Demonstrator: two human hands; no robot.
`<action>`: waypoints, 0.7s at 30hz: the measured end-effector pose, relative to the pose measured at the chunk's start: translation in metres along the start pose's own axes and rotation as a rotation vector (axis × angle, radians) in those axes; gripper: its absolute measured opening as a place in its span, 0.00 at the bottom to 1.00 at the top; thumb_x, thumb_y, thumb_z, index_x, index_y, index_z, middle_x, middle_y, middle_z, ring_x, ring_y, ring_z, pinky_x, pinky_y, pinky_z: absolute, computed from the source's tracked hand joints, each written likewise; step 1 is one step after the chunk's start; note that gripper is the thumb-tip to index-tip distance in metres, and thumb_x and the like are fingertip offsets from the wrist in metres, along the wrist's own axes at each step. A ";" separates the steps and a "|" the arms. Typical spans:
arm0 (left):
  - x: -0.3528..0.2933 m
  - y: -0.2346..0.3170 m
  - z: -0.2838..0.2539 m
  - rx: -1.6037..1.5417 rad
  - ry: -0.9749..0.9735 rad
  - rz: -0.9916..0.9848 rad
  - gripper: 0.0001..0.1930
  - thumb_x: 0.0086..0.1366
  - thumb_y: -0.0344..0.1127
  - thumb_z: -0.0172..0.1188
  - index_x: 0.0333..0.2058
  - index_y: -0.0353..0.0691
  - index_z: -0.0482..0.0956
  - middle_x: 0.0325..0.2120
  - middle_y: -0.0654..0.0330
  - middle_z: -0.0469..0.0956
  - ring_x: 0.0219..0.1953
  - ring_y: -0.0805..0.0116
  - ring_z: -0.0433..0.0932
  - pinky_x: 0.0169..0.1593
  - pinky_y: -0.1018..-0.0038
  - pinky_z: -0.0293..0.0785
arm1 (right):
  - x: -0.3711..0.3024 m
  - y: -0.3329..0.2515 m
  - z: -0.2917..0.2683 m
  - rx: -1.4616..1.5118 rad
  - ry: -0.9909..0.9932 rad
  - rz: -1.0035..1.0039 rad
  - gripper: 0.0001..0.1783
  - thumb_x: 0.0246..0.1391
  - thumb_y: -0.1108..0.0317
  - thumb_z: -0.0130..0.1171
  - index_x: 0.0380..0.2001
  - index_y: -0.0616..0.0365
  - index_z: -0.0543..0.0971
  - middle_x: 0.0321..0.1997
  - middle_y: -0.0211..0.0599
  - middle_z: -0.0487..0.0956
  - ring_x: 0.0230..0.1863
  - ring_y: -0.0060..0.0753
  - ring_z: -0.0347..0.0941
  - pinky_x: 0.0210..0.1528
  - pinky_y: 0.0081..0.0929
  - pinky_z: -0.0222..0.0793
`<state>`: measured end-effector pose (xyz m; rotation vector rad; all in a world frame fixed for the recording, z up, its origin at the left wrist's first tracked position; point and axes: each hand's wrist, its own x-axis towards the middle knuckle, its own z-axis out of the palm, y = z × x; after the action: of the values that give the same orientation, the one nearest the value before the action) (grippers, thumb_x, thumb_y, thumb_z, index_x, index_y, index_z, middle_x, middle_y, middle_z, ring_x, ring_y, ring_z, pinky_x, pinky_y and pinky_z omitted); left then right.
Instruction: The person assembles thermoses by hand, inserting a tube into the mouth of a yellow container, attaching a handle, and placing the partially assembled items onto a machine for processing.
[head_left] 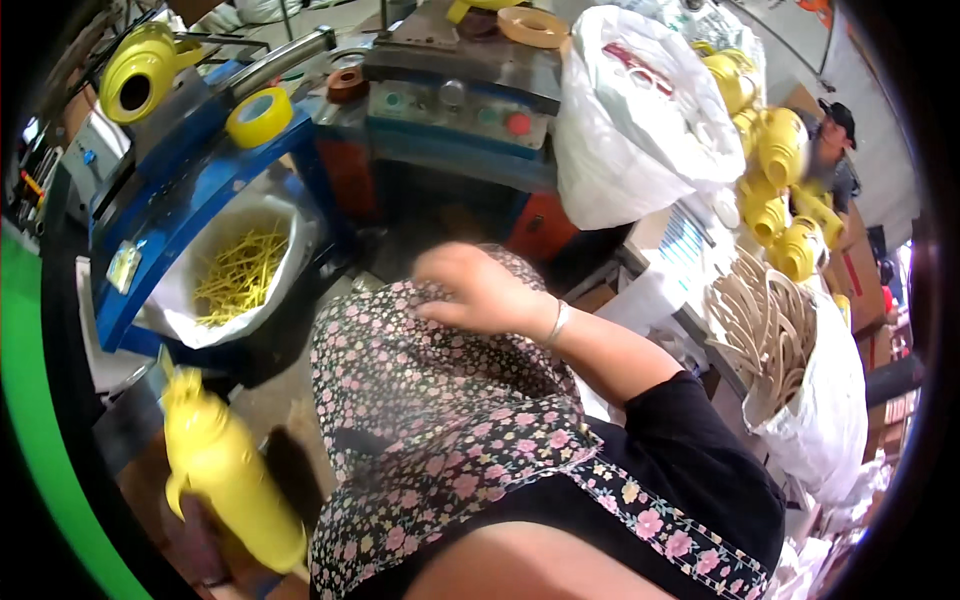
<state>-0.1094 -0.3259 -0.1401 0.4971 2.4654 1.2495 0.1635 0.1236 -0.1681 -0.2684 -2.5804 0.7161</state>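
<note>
My right hand (pixel 465 288) hovers over my lap in front of the floral apron (pixel 400 370). Its fingers are blurred but loosely apart, and nothing shows in them. At the lower left a yellow plastic thermos-flask casing (pixel 230 475) with a side handle leans with its narrow end up and away. My left hand (pixel 203 548) is in shadow at the lower edge of the view, against the casing's lower side. It appears to hold the casing, though most of its fingers are hidden.
A blue machine stand (pixel 215 180) carries a yellow tape roll (pixel 260 117). Below, a white bag (pixel 185 325) holds yellow plastic scraps. Ahead stands a machine panel with a red button (pixel 518 123). Right are white sacks (pixel 600 165), curved beige strips (pixel 760 325), yellow casings (pixel 780 150) and another person (pixel 836 130).
</note>
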 end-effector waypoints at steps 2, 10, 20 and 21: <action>0.006 0.065 0.012 0.027 -0.122 0.215 0.21 0.66 0.40 0.50 0.53 0.34 0.69 0.41 0.58 0.75 0.39 0.70 0.73 0.43 0.77 0.70 | 0.029 -0.035 -0.017 0.084 0.281 -0.248 0.26 0.48 0.52 0.64 0.45 0.57 0.75 0.51 0.47 0.72 0.54 0.48 0.68 0.53 0.40 0.66; 0.088 0.154 0.098 -0.228 -0.492 0.677 0.22 0.52 0.46 0.66 0.37 0.34 0.76 0.27 0.62 0.77 0.30 0.73 0.75 0.34 0.78 0.70 | 0.032 -0.092 -0.037 0.267 0.296 -0.581 0.25 0.44 0.45 0.63 0.33 0.55 0.76 0.37 0.34 0.72 0.41 0.42 0.68 0.50 0.44 0.61; 0.118 0.159 0.173 -0.189 -0.816 0.283 0.19 0.46 0.36 0.63 0.38 0.33 0.76 0.33 0.62 0.77 0.35 0.72 0.75 0.40 0.75 0.72 | -0.012 -0.036 -0.013 0.258 0.205 -0.284 0.25 0.50 0.46 0.58 0.13 0.54 0.71 0.16 0.37 0.70 0.22 0.43 0.68 0.31 0.37 0.63; 0.109 0.181 0.181 -0.216 -0.849 0.285 0.19 0.47 0.32 0.57 0.40 0.33 0.76 0.34 0.61 0.76 0.36 0.72 0.74 0.41 0.76 0.70 | -0.013 -0.033 -0.008 0.276 0.282 -0.278 0.25 0.50 0.46 0.59 0.12 0.54 0.70 0.15 0.36 0.69 0.20 0.42 0.66 0.29 0.35 0.62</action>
<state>-0.0978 -0.0493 -0.1081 1.0777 1.5695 1.0694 0.1763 0.0955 -0.1490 0.0728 -2.1651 0.8493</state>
